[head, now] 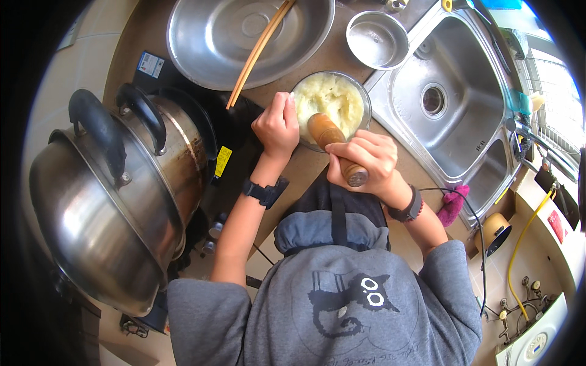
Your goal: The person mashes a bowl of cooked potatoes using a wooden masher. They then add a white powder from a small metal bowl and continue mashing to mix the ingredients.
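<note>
A bowl (367, 110) with a thin clear-looking rim stands on the brown countertop, filled with pale yellow-green mash (336, 98). At its left edge my left hand (279, 121) is closed on the bowl's rim, thumb uppermost. My right hand (366, 160) grips a brown wooden pestle (326, 130), tilted, with its rounded far end in the mash and its butt sticking out below my fingers. Both wrists wear dark bands. How deep the pestle's end sits in the mash is hard to tell.
A large steel basin (215, 45) with wooden chopsticks (261, 45) across it lies beyond the bowl. Near the steel sink (448, 100) stands a small steel bowl (377, 41). A big lidded steel pot (105, 201) fills the left side. A pink cloth (453, 206) hangs at the sink's near edge.
</note>
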The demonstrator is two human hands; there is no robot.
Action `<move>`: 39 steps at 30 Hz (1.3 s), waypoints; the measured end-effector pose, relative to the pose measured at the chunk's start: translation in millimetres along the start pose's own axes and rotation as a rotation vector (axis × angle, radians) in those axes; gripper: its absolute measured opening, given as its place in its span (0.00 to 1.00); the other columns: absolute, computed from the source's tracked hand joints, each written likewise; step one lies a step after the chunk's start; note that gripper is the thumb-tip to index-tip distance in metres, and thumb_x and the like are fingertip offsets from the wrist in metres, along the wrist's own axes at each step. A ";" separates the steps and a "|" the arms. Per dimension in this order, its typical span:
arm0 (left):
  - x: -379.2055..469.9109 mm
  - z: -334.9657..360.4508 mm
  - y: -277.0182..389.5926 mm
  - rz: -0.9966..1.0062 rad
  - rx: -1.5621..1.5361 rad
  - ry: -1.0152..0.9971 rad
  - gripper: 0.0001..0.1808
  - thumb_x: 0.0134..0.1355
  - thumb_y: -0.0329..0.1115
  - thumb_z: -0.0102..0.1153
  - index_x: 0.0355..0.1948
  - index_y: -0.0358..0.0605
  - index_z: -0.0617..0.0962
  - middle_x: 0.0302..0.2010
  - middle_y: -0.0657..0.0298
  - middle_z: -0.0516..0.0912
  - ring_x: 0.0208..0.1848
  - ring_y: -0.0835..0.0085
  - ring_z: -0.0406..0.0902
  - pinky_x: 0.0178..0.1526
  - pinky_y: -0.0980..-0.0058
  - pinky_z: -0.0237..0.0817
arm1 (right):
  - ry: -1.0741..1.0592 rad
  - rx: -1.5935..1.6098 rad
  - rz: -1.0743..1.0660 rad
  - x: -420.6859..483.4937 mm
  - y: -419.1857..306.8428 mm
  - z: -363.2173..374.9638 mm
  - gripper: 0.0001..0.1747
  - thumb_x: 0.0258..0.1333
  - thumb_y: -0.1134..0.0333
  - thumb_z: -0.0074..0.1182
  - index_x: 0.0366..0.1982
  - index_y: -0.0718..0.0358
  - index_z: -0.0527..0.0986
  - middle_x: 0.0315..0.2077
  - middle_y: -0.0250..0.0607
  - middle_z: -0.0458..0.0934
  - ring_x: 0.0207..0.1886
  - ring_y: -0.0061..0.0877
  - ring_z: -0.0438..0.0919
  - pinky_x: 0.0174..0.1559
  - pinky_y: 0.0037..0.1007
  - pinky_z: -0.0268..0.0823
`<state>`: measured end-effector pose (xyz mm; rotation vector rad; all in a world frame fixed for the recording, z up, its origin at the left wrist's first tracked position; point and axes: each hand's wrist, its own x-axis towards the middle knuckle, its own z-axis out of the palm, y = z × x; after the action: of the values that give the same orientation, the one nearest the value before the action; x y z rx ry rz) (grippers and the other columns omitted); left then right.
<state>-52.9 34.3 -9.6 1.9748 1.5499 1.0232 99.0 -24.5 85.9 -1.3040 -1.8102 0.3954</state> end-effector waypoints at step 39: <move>-0.4 -1.2 0.0 -0.015 -0.014 -0.016 0.06 0.62 0.32 0.52 0.28 0.45 0.75 0.22 0.56 0.79 0.23 0.53 0.77 0.23 0.64 0.65 | 0.185 0.058 0.322 -7.2 25.4 7.6 0.09 0.37 0.79 0.60 0.27 0.62 0.80 0.24 0.37 0.81 0.23 0.25 0.76 0.29 0.24 0.68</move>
<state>-53.9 33.8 -8.9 1.9544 1.5422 1.0082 109.5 -19.0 61.1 -1.5420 -1.4294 0.4797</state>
